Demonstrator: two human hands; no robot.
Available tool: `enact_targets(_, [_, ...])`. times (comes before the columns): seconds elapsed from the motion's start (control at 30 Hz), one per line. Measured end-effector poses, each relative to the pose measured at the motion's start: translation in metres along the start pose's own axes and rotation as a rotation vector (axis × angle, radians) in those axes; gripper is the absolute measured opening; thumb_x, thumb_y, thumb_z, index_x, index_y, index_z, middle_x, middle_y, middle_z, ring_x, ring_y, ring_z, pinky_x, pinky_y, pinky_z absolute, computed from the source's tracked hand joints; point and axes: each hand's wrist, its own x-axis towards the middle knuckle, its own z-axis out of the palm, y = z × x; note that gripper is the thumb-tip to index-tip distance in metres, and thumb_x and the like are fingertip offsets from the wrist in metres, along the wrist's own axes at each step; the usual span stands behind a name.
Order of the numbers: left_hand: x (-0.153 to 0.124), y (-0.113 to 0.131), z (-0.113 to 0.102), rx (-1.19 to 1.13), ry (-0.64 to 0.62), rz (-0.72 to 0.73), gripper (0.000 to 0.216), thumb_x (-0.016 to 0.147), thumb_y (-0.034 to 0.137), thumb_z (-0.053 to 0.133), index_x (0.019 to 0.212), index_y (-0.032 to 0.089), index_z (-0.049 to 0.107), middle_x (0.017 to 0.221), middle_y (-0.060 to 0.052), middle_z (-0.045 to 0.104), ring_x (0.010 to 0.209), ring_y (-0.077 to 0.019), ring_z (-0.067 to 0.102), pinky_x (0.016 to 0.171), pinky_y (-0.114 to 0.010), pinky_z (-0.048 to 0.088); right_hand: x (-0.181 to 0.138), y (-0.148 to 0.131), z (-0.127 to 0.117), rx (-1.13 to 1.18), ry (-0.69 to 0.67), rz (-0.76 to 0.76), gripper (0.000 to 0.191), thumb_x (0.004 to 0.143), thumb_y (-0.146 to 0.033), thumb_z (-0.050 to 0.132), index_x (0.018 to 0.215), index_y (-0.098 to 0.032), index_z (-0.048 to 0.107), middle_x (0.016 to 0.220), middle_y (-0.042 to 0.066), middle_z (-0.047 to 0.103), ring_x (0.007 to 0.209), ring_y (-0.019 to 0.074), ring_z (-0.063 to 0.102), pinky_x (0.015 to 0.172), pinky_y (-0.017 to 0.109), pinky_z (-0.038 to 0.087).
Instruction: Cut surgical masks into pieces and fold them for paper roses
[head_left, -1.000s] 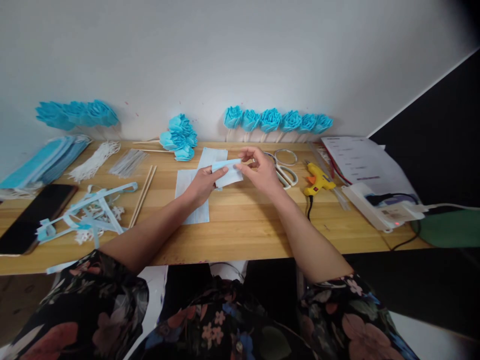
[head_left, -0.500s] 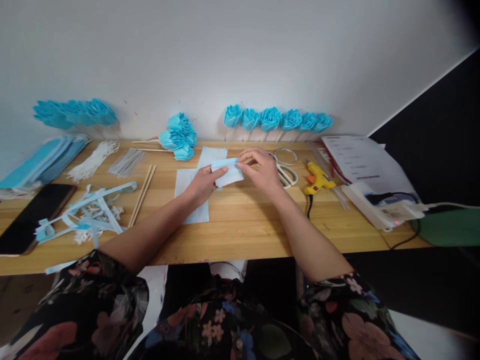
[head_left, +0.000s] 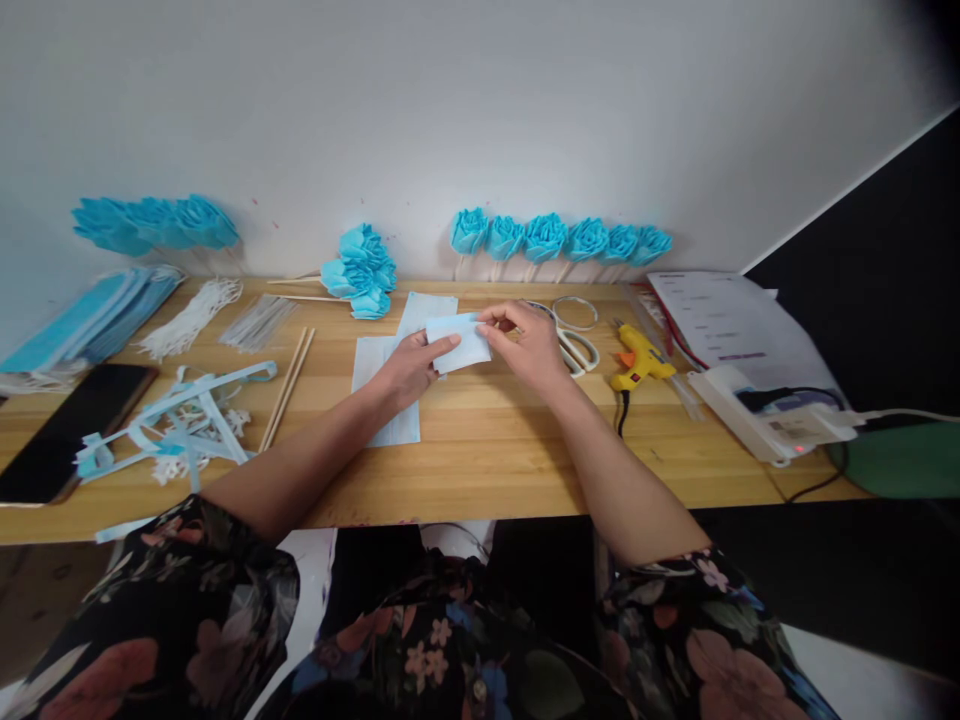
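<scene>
Both of my hands hold one small light-blue sheet [head_left: 463, 346] a little above the wooden table [head_left: 487, 450]. My left hand [head_left: 409, 367] grips its left end with the thumb on top. My right hand [head_left: 529, 345] pinches its upper right edge between thumb and fingers. Under my left hand lies a flat pale-blue sheet [head_left: 384, 385], and another one [head_left: 421, 308] lies just behind it.
White scissors [head_left: 574, 345], a wire ring [head_left: 574, 312] and a yellow glue gun [head_left: 636, 360] lie to the right, then papers [head_left: 720, 320] and a white power strip [head_left: 765, 425]. Blue flowers [head_left: 559, 238] line the wall. Wooden sticks [head_left: 287, 386], blue strips [head_left: 176, 425], a phone [head_left: 67, 430] and masks [head_left: 82, 320] lie left.
My hands and the small sheet stay in almost the same place; the sheet's top edge has been turned slightly, so more of its pale face shows.
</scene>
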Motion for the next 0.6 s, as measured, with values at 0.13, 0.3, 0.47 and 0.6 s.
enact_targets(0.13, [0.0001, 0.0004, -0.0005, 0.001, -0.006, 0.004, 0.033, 0.072, 0.026, 0.086, 0.1, 0.012, 0.075, 0.097, -0.01, 0.078, 0.088, -0.0193, 0.071, 0.073, -0.027, 0.051, 0.0001, 0.0023, 0.0, -0.023, 0.012, -0.022, 0.008, 0.086, -0.023, 0.066, 0.089, -0.024, 0.073, 0.086, 0.002, 0.074, 0.08, 0.0191, 0.064, 0.077, 0.035, 0.051])
enact_targets(0.3, [0.0014, -0.0001, -0.0018, -0.002, -0.003, 0.012, 0.036, 0.065, 0.029, 0.09, 0.092, 0.011, 0.074, 0.087, -0.007, 0.078, 0.074, -0.015, 0.068, 0.064, -0.024, 0.049, -0.0003, 0.0062, 0.0016, -0.04, 0.013, -0.029, 0.011, 0.085, -0.021, 0.065, 0.091, -0.023, 0.074, 0.086, 0.002, 0.073, 0.08, 0.0187, 0.065, 0.076, 0.033, 0.052])
enact_targets(0.47, [0.0031, -0.0015, -0.0032, 0.042, 0.011, 0.035, 0.042, 0.059, 0.034, 0.093, 0.087, 0.01, 0.075, 0.084, -0.007, 0.077, 0.069, -0.0134, 0.065, 0.061, -0.024, 0.046, -0.0003, 0.0087, 0.0027, -0.043, 0.007, -0.032, 0.014, 0.085, -0.02, 0.065, 0.094, -0.024, 0.074, 0.088, 0.001, 0.074, 0.082, 0.0192, 0.065, 0.077, 0.034, 0.052])
enact_targets(0.6, [0.0028, -0.0003, -0.0035, 0.081, -0.011, 0.05, 0.041, 0.063, 0.037, 0.09, 0.089, 0.01, 0.074, 0.084, -0.008, 0.076, 0.071, -0.0147, 0.065, 0.062, -0.025, 0.045, -0.0002, 0.0079, 0.0019, -0.05, 0.0, -0.053, 0.013, 0.086, -0.02, 0.064, 0.094, -0.023, 0.074, 0.088, 0.002, 0.074, 0.083, 0.0196, 0.066, 0.078, 0.034, 0.052])
